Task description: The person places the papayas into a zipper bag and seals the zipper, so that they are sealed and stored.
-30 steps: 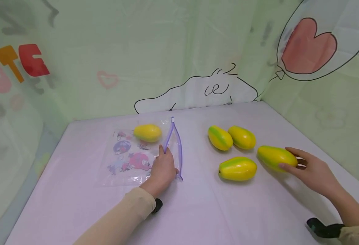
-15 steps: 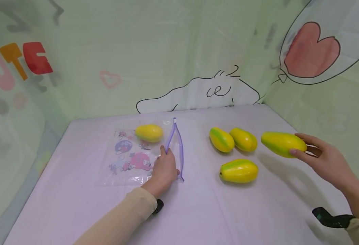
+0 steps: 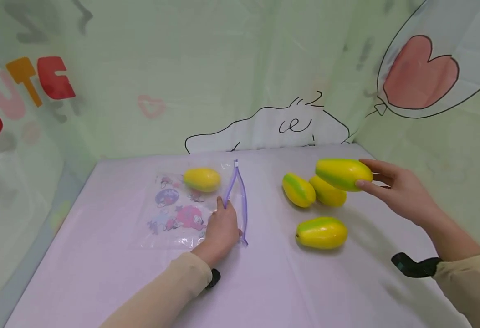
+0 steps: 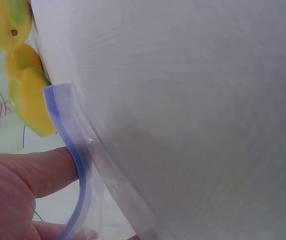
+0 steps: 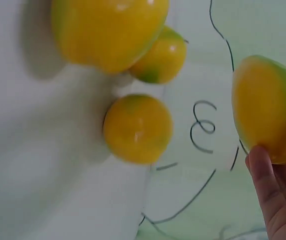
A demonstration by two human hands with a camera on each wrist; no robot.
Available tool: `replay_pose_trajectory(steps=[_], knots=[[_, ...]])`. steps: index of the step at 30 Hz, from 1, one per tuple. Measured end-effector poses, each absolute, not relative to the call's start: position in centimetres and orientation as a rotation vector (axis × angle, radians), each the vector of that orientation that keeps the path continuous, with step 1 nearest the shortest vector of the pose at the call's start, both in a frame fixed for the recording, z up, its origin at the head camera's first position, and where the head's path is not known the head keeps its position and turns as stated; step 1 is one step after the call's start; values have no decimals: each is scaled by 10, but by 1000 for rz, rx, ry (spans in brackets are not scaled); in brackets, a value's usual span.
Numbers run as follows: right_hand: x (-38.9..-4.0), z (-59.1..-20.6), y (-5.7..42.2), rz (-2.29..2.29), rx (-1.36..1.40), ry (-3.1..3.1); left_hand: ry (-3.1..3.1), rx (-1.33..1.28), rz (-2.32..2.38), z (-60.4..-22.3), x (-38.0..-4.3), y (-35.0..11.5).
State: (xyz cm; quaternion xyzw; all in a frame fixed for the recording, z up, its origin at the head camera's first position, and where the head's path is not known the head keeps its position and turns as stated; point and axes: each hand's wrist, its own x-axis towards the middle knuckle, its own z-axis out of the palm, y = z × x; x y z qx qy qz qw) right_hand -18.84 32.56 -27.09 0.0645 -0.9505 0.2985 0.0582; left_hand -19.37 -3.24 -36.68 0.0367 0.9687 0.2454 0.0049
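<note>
My right hand (image 3: 400,187) holds a yellow papaya (image 3: 342,174) with green streaks in the air, thumb on the near side and fingers at its right end. In the right wrist view this papaya (image 5: 268,110) is at the right edge. On the table lie three more papayas: one at the left (image 3: 298,190), one partly hidden behind the held one (image 3: 329,191), and one nearer (image 3: 322,233). My left hand (image 3: 221,228) grips the purple-edged mouth of a clear zip bag (image 3: 174,237). Its thumb (image 4: 53,170) lies against the purple strip (image 4: 63,115). Inside the bag is another papaya (image 3: 202,179).
A pale lilac cloth covers the table (image 3: 273,282). Printed green curtain walls (image 3: 223,59) stand behind it and at both sides. Cartoon prints show on the bag, which lies flat with its mouth facing right.
My right hand has lifted the papaya off the table and carried it up and then left, above the back papayas. My left hand stays at the bag's mouth.
</note>
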Motion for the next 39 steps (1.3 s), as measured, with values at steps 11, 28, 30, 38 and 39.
replay_pose_trajectory(steps=[11,28,30,38,39], knots=[[-231,-278,236,934,405,-3004,3051,116,810,-368,-192,-32],[-264,-317,149,1116,523,-3054,3026,153,1038,-370,-190,-41],[-266,-320,145,1120,531,-3048,3023,153,1080,-370,-189,-43],[-271,-327,141,975,580,-3045,2949,174,1169,-368,-184,-46],[-272,-328,140,964,577,-3050,2948,173,1166,-368,-183,-46]])
